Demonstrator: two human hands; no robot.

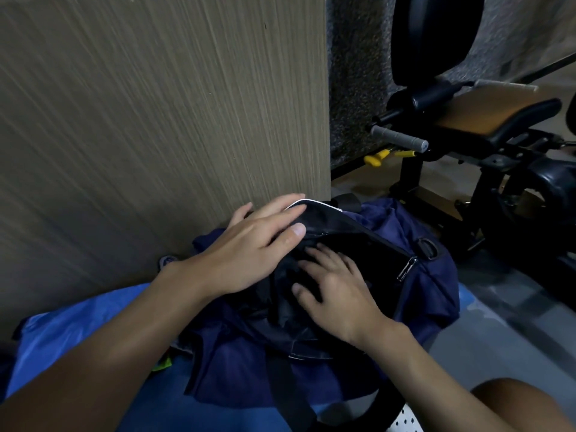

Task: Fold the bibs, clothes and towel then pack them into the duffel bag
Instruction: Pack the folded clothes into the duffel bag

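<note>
A navy duffel bag (pixel 424 294) lies on the floor against a wooden panel, its zipped top open. My left hand (pixel 249 247) holds the bag's black flap with white piping (pixel 324 218) up, fingers over the edge and thumb under it. My right hand (pixel 336 294) lies flat with fingers spread inside the opening, pressing on dark cloth (pixel 283 310) there. What lies deeper in the bag is too dark to make out. A metal zipper pull (pixel 406 268) hangs at the right end of the opening.
A tall wood-grain panel (pixel 156 120) stands directly behind the bag. A blue sheet (pixel 71 332) covers the floor at the left. A black exercise bench with grey handle (pixel 402 139) and its frame fill the right. My knee (pixel 523 400) is at the bottom right.
</note>
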